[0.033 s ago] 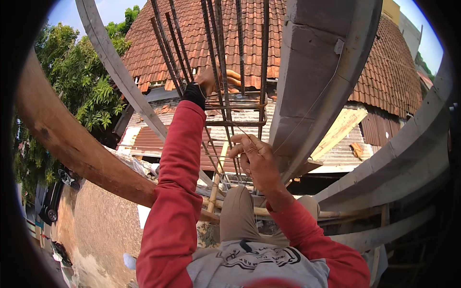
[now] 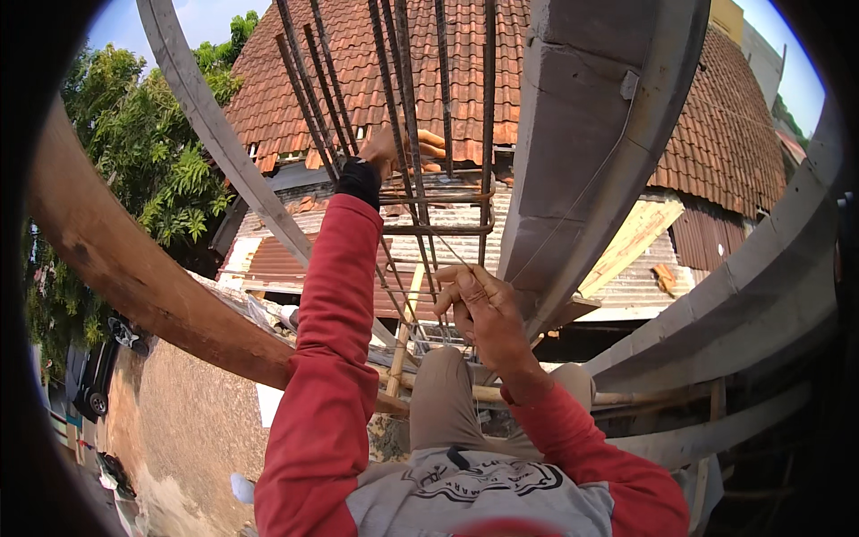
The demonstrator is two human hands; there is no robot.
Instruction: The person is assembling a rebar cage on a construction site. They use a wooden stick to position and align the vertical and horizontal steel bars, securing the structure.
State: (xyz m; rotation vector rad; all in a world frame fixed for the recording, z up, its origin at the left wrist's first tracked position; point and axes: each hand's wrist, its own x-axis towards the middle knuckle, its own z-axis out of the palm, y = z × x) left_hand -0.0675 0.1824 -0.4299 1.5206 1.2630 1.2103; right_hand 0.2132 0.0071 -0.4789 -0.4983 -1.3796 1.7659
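Several upright steel reinforcing bars stand ahead of me, ringed by bent steel stirrups. My left hand, with a black cuff at the wrist, reaches in among the bars just above the stirrups. Its fingers stretch out to the right behind a bar; the bars partly hide the palm and thumb. Lower and to the right, my right hand is closed, pinching a thin tie wire between thumb and forefinger. The wire slants up and left from my fingertips toward the bars; its far end is hard to make out.
A grey concrete-like column rises close on the right. A curved-looking wooden beam and a pale plank cross the left. Bamboo poles lie below, near my knees. Tiled roofing and corrugated sheets stand beyond.
My right hand has shifted slightly down and to the right, with the tie wire stretched between it and the bars. My left hand stays nearly in place.
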